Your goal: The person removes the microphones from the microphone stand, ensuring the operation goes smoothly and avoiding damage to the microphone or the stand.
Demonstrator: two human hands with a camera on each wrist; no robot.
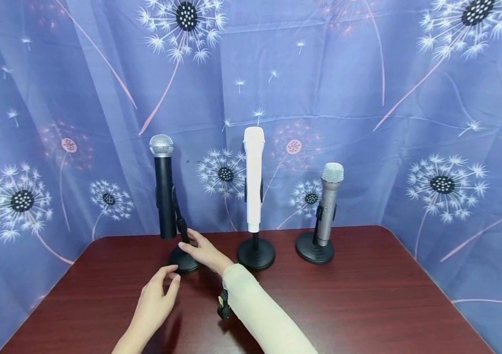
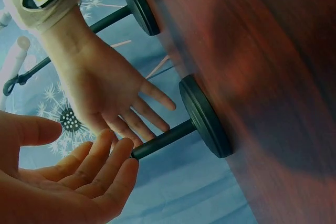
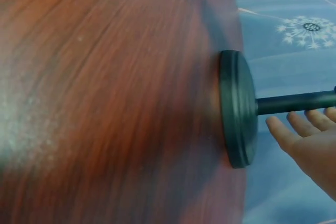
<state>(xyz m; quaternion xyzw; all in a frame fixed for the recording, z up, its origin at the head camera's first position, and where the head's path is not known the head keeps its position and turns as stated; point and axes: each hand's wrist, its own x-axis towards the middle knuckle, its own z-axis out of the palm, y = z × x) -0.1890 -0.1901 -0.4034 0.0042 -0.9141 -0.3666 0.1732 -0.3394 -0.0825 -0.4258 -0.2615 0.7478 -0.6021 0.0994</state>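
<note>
A black microphone with a silver mesh head (image 1: 161,145) leans upright in a black desk stand at the left of the table. My right hand (image 1: 206,253) reaches to this stand's pole (image 3: 294,103), its fingers extended and the fingertips right at the pole above the round base (image 3: 239,111). On the near left side of the same base, my left hand (image 1: 153,300) hovers with loosely bent fingers and nothing in it. In the left wrist view, the left hand (image 2: 89,182) lies palm toward the right hand (image 2: 105,85), beside the pole (image 2: 165,140).
A white microphone (image 1: 254,182) stands in a second black stand (image 1: 256,254) at the middle back. Farther right, a silver microphone (image 1: 329,206) sits tilted in a third stand (image 1: 314,251). Behind the reddish-brown table (image 1: 357,295) hangs a blue dandelion-patterned curtain (image 1: 357,88).
</note>
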